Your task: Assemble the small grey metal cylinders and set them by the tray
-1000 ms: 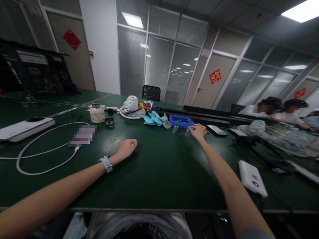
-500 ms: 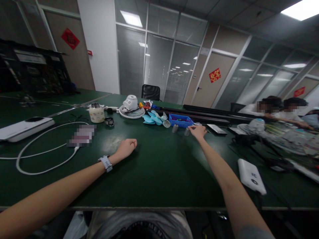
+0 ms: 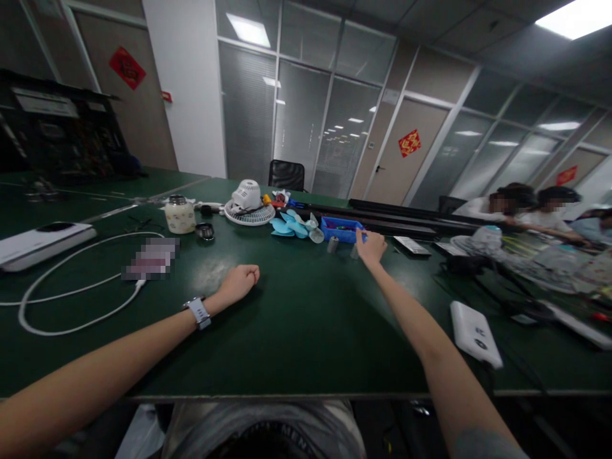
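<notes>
Two hands on my feed, well apart. Left hand [image 3: 239, 284]: loose fist on the bench [image 3: 296, 344], left of centre. Right hand [image 3: 371, 247]: right of centre, fingers by a grey cylinder [image 3: 354, 252]; can't tell if clamped on it. That cylinder sits in front of the blue box [image 3: 338, 236], partly hidden by the hand; second cylinder [image 3: 333, 245] upright just left. Pale-blue fan blades [image 3: 292, 225] and white fan body [image 3: 248, 197] further left. Writing: I read "MEN" on the dark waistband [image 3: 296, 435], bottom centre. White device [image 3: 475, 333], lower right: dark marks, unclear to me. Red door sign [image 3: 410, 143], upper right: gold characters, too small.
</notes>
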`<action>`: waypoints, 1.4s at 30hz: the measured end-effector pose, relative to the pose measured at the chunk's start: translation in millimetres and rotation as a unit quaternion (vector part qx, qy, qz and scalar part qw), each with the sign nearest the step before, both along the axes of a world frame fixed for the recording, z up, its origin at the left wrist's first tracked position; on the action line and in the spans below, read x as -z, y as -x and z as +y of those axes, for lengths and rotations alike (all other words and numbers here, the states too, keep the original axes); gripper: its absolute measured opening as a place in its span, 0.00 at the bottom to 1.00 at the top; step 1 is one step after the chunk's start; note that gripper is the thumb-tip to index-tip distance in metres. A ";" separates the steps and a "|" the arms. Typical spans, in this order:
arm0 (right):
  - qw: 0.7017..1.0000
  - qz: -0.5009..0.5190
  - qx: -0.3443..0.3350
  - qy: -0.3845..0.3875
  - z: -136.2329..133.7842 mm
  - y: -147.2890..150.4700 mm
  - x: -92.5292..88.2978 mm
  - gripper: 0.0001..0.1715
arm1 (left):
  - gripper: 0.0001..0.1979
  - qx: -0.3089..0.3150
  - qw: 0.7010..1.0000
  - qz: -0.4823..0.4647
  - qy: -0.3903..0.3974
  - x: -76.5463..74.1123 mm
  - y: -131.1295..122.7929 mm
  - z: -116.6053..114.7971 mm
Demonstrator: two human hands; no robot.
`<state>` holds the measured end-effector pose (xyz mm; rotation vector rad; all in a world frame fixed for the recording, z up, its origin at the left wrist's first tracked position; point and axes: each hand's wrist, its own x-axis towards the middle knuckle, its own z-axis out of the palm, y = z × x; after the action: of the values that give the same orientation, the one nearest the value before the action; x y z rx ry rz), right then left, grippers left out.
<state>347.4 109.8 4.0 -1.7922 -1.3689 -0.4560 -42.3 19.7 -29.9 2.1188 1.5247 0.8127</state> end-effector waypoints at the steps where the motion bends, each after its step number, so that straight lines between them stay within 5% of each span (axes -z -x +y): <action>1: 0.999 -0.022 -0.048 0.009 1.5 6.7 2.0 0.28 | 0.09 0.000 1.000 0.001 -0.001 -0.2 0.1 -0.1; 5: 0.979 -0.067 -0.175 0.075 12.6 32.5 16.0 0.32 | 0.09 0.003 1.000 0.002 -0.002 -0.9 0.2 -0.6; 9: 0.977 0.011 -0.163 0.139 28.7 42.9 27.7 0.41 | 0.10 0.001 1.000 -0.002 -0.008 -0.6 0.1 -0.6; 14: 0.975 0.058 -0.161 0.144 36.3 37.6 29.2 0.28 | 0.10 0.004 1.000 -0.006 -0.021 1.9 0.7 0.9; 19: 0.952 0.101 -0.248 0.150 0.8 52.1 28.7 0.27 | 0.11 0.010 1.000 -0.012 -0.018 5.3 1.8 3.4; 25: 0.846 0.192 -0.462 0.184 -77.7 116.7 29.1 0.29 | 0.13 0.050 0.994 -0.074 -0.057 -6.0 -9.6 -10.7; 31: 0.757 0.330 -0.518 0.221 -107.9 158.5 30.4 0.27 | 0.15 0.099 0.971 -0.101 -0.192 -27.8 -36.8 -29.7; 37: 0.733 0.383 -0.525 0.199 -100.2 162.0 40.6 0.22 | 0.12 0.101 0.975 -0.112 -0.162 -29.5 -54.7 -20.7; 42: 0.747 0.376 -0.516 0.184 -101.5 163.9 45.6 0.23 | 0.17 0.082 0.973 -0.191 -0.100 -38.4 -56.8 -18.0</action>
<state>183.5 8.4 -41.5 -0.9650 -1.5983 1.0841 14.5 1.7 8.4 2.0355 1.0940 1.2699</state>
